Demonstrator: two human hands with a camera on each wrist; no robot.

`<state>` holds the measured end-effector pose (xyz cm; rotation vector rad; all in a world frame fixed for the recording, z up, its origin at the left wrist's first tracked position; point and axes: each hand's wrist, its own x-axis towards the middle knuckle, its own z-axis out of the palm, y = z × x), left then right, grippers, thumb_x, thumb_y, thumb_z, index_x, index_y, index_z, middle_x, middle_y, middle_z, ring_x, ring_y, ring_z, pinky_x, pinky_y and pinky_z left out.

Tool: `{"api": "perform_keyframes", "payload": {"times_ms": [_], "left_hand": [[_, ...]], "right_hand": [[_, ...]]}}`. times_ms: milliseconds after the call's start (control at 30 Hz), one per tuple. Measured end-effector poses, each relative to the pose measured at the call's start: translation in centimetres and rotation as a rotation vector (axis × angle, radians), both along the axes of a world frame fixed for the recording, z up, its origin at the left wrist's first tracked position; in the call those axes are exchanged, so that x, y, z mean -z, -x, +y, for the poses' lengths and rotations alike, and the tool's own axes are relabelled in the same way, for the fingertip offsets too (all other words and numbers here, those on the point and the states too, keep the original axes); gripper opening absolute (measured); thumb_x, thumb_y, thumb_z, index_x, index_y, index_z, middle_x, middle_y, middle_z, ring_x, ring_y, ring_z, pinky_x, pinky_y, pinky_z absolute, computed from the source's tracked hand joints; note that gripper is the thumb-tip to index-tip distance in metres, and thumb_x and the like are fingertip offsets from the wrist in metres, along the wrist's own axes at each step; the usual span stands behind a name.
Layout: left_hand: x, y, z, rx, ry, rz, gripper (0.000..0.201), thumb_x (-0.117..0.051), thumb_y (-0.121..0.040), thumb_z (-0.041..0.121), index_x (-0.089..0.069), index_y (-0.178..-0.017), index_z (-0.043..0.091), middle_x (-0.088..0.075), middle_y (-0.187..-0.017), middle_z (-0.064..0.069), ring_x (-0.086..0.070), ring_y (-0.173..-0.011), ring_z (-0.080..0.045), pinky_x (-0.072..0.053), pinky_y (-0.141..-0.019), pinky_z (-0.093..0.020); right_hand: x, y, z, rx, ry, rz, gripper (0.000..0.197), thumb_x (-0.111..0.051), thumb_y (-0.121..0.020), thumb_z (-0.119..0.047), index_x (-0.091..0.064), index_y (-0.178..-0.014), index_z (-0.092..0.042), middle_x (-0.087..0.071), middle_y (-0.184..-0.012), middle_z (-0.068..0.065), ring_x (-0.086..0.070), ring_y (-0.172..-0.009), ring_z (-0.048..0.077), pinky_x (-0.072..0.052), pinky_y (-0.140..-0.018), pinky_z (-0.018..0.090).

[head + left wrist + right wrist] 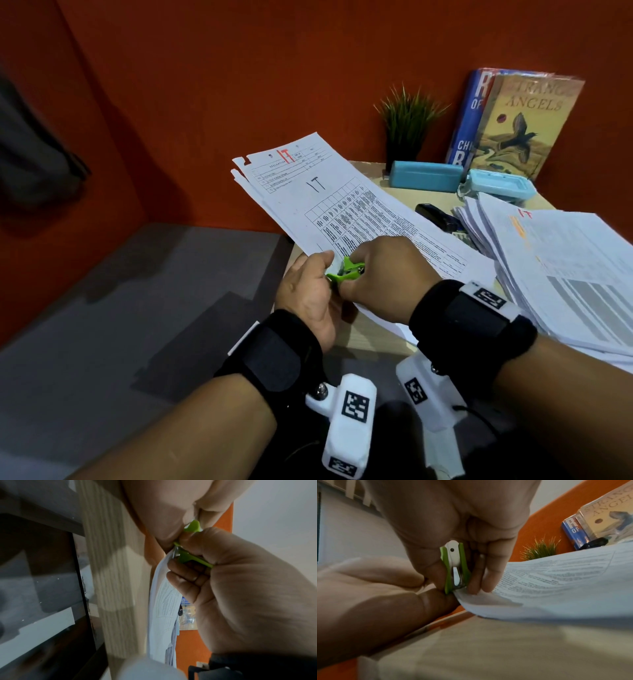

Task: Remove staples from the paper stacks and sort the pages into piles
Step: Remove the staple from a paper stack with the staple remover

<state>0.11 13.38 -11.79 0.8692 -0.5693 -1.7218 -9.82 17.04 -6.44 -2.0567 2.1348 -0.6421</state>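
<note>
Left hand (310, 291): grips the near corner of the stapled papers (346, 202), thumb on top and fingers curled beneath; in the left wrist view the curled fingers (185, 577) sit against the sheet edges.
Right hand (383, 274): closed round the staple remover (344, 270), squeezing it between thumb and fingers; in the right wrist view the fingertips (489, 580) touch the paper just beside the tool.
Staple remover: green with a white and metal centre, its tip set on the corner of the stapled papers, right between the two hands. Whether a staple is caught in it cannot be told.
Stapled papers: several printed sheets with a table and a red mark, held up off the tabletop (370, 337) and slanting away toward the wall; the far corners are fanned slightly apart.
Paper pile (561, 274): a thick stack of loose pages lying on the tabletop at the right, near the right wrist.
Stapler (438, 214): dark, lying on the tabletop behind the held sheets, partly hidden by the paper pile.
Blue cases (426, 174): two, side by side at the back of the tabletop.
Plant (406, 123): small, in a dark pot, against the orange wall.
Books (524, 126): two, upright and leaning on the wall, behind the blue cases.
</note>
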Motion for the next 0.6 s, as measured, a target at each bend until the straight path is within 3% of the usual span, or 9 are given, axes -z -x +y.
{"api": "perform_keyframes", "payload": {"times_ms": [67,167,267,300,367,433,533,600], "left_hand": [[-0.4,0.1,0.4,-0.014,-0.003,-0.004,0.052,-0.057,-0.095,0.002,-0.071,-0.05,0.023,-0.066,-0.059,-0.005,-0.063,-0.057,-0.025,-0.051,-0.068,-0.037],[-0.8,0.1,0.5,-0.016,-0.08,-0.05,0.037,-0.06,-0.094,0.0,-0.069,-0.062,0.015,-0.065,-0.063,-0.011,-0.063,-0.063,-0.027,-0.052,-0.071,-0.042],[-0.4,0.1,-0.9,-0.025,-0.206,-0.062,0.006,-0.063,-0.09,0.004,-0.065,-0.086,0.007,-0.068,-0.081,-0.022,-0.066,-0.074,-0.034,-0.054,-0.083,-0.052],[-0.3,0.1,-1.3,0.02,-0.249,-0.047,0.016,-0.066,-0.085,0.009,-0.067,-0.1,0.003,-0.071,-0.096,-0.027,-0.07,-0.085,-0.038,-0.053,-0.092,-0.057],[0.4,0.3,-2.3,0.062,-0.32,-0.007,0.049,-0.066,-0.077,0.014,-0.064,-0.123,-0.004,-0.067,-0.119,-0.033,-0.069,-0.102,-0.041,-0.052,-0.096,-0.054],[0.4,0.7,-2.8,0.044,-0.337,0.003,0.046,-0.057,-0.09,0.01,-0.057,-0.132,-0.008,-0.066,-0.111,-0.031,-0.065,-0.093,-0.035,-0.056,-0.081,-0.045],[0.0,1.3,-3.1,-0.042,-0.317,-0.001,0.022,-0.044,-0.101,0.0,-0.053,-0.121,0.002,-0.057,-0.087,-0.019,-0.058,-0.067,-0.026,-0.058,-0.052,-0.034],[0.1,1.6,-3.3,-0.057,-0.326,0.018,0.022,-0.042,-0.101,-0.003,-0.052,-0.119,0.004,-0.056,-0.088,-0.018,-0.054,-0.064,-0.024,-0.056,-0.046,-0.032]], "right_hand": [[0.1,0.0,-0.1,0.009,-0.007,-0.012,0.028,-0.069,-0.068,-0.038,-0.059,-0.066,-0.012,-0.059,-0.064,0.0,-0.058,-0.069,0.023,-0.036,-0.056,0.027],[-0.1,0.3,-0.3,0.01,-0.065,-0.057,0.024,-0.074,-0.07,-0.037,-0.066,-0.075,-0.015,-0.064,-0.071,0.001,-0.061,-0.075,0.02,-0.043,-0.063,0.027],[-0.6,0.9,-0.6,0.056,-0.175,-0.519,0.019,-0.08,-0.067,-0.016,-0.072,-0.076,-0.001,-0.065,-0.061,0.017,-0.056,-0.056,0.023,-0.051,-0.06,0.038],[-0.7,1.1,-0.6,0.069,-0.208,-0.679,0.016,-0.079,-0.067,-0.006,-0.07,-0.075,0.005,-0.063,-0.058,0.022,-0.054,-0.054,0.024,-0.051,-0.058,0.039],[-1.0,1.6,-0.7,0.093,-0.271,-0.895,0.012,-0.075,-0.071,0.004,-0.067,-0.076,0.012,-0.061,-0.06,0.023,-0.056,-0.054,0.026,-0.053,-0.062,0.038],[-1.3,1.9,-0.8,0.122,-0.322,-1.045,0.005,-0.071,-0.077,0.006,-0.067,-0.076,0.008,-0.062,-0.061,0.018,-0.059,-0.051,0.025,-0.057,-0.061,0.034],[-0.9,2.5,-0.9,0.168,-0.355,-1.215,0.006,-0.067,-0.081,0.002,-0.067,-0.075,0.0,-0.065,-0.063,0.012,-0.062,-0.05,0.019,-0.058,-0.054,0.028],[-0.4,2.7,-0.8,0.19,-0.371,-1.315,0.008,-0.065,-0.083,-0.001,-0.067,-0.075,-0.003,-0.066,-0.065,0.009,-0.062,-0.05,0.017,-0.057,-0.052,0.026]]}}
